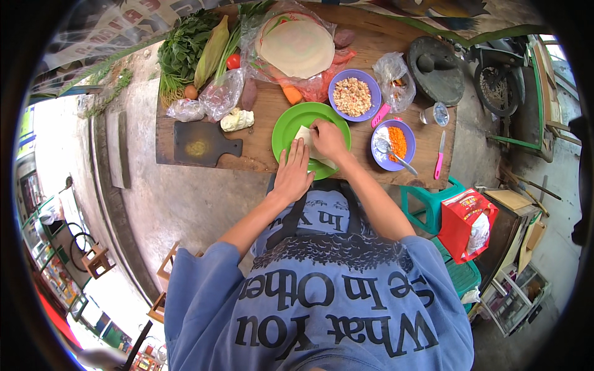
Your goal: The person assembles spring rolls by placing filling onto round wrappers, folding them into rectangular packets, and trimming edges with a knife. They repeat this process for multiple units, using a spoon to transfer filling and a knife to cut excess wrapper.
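Note:
A pale, thin sheet of spring roll wrapper [303, 133] lies folded on a green plate [283, 128] at the table's near edge. My left hand [294, 172] rests on its left side, fingers stretched out flat. The fingers of my right hand [328, 140] are curled and pinched at the wrapper's upper part. Any filling inside the fold is hidden by the hands. Beyond the plate stands a purple bowl of crumbly filling [352, 96]. To the right, a smaller purple bowl holds diced carrot [397, 143], white powder and a metal spoon [396, 154].
A stack of round wrappers [296, 49] lies at the back. Left are a dark cutting board [199, 144], cauliflower [237, 120], corn [211, 52] and leafy greens [184, 46]. Right are a stone mortar [448, 83], a glass [440, 114] and a pink-handled knife [440, 157].

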Motion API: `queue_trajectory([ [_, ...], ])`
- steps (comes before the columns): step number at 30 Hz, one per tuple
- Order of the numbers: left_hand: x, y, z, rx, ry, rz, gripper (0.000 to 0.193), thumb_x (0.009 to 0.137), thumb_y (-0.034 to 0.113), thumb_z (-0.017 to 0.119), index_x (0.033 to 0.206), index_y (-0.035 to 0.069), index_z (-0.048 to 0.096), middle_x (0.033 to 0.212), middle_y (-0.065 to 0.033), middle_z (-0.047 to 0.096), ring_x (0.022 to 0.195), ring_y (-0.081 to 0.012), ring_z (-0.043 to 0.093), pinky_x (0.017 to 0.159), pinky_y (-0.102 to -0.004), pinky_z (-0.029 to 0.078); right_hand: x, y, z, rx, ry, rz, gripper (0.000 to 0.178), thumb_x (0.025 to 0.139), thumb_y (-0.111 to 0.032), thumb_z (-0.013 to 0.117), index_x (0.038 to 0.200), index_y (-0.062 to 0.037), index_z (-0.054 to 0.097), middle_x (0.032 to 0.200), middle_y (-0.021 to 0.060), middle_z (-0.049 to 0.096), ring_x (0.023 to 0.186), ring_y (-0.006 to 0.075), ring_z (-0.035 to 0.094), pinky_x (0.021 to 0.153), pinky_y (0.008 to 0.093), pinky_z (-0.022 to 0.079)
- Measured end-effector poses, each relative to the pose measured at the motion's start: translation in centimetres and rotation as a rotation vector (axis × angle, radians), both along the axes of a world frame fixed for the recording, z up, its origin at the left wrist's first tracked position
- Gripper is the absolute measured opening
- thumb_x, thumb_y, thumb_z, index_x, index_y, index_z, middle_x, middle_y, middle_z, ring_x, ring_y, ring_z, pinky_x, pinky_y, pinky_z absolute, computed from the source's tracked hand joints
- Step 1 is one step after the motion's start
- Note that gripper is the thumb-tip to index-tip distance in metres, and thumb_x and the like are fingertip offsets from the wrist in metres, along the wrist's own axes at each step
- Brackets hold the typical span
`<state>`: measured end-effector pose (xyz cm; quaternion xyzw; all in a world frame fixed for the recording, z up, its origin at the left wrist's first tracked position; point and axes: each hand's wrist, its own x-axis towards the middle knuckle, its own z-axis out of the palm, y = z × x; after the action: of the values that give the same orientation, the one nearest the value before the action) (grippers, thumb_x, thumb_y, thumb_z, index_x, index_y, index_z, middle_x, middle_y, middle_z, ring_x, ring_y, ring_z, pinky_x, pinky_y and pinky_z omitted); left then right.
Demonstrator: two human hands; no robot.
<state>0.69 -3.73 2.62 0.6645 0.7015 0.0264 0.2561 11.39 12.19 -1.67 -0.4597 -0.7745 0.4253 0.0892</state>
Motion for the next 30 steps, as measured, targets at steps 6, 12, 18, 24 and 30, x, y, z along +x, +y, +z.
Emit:
queue_trajectory([
  [6,-0.7,0.0,0.4,0.028,0.004,-0.034,0.073,0.1,0.031,0.068,0.157,-0.008,0.042,0.171,-0.0254,0.03,0.161,-0.0391,0.027,0.126,-0.0582,0.031,0.1,-0.6,-0.2,0.058,0.044,0.008,0.019,0.093,-0.007,0.064,0.108,-0.0019,0.075,0.11,0.0217,0.076,0.105,0.0415,0.071,0.092,0.0531,0.056],
  [12,-1.3,3.2,0.5,0.171,-0.16,0.198,0.044,0.092,0.022,0.078,0.126,-0.003,0.069,0.128,-0.0211,0.066,0.121,-0.039,0.063,0.101,-0.0481,0.053,0.1,-0.4,1.5,-0.059,0.027,-0.025,0.022,0.093,-0.007,0.064,0.112,-0.001,0.073,0.108,0.0224,0.076,0.103,0.0413,0.071,0.091,0.0524,0.056],
  [18,-0.9,6.0,0.9,0.142,-0.061,0.287,0.041,0.086,0.026,0.085,0.114,0.001,0.07,0.11,-0.0173,0.07,0.103,-0.0388,0.068,0.088,-0.0496,0.056,5.0,1.0,5.9,0.135,0.077,-0.097,0.022,0.094,-0.008,0.068,0.115,-0.0014,0.073,0.104,0.0203,0.073,0.094,0.0394,0.071,0.084,0.0494,0.057],
  [24,-0.2,6.5,0.6,0.085,0.0,0.337,0.042,0.086,0.028,0.084,0.114,0.002,0.069,0.109,-0.017,0.07,0.103,-0.0387,0.068,0.089,-0.0508,0.056,19.6,2.3,9.5,0.399,-0.617,-0.079,0.023,0.088,-0.003,0.069,0.11,-0.0037,0.071,0.117,0.0221,0.064,0.105,0.0421,0.067,0.085,0.0541,0.057],
  [30,-0.4,6.4,0.6,0.11,-0.077,0.374,0.024,0.092,0.022,0.075,0.104,0.001,0.074,0.106,-0.0194,0.073,0.101,-0.0399,0.069,0.089,-0.0504,0.056,24.0,2.2,6.4,0.147,-0.645,-0.026,0.027,0.089,0.0,0.064,0.116,-0.0017,0.063,0.12,0.0278,0.062,0.098,0.0494,0.07,0.082,0.0586,0.058],
])
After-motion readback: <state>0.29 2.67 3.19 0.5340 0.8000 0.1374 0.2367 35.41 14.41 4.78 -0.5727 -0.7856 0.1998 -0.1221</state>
